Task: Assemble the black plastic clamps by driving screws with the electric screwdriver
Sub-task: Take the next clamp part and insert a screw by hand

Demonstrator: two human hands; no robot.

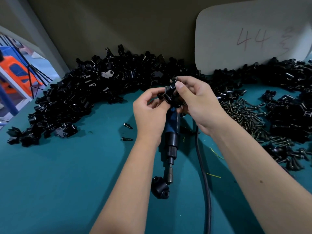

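Note:
My left hand and my right hand meet above the middle of the teal table, both gripping one black plastic clamp between thumbs and fingertips. Directly beneath them the blue and black electric screwdriver lies on the table with its bit pointing toward me. A single black clamp half rests by the bit's tip. Two loose screws lie left of the screwdriver. A heap of screws sits to the right of my right hand.
A big pile of black clamp parts curves along the back and left; more parts lie at the right. The screwdriver's black cable runs toward me between my forearms. A white board marked "44" leans on the back wall.

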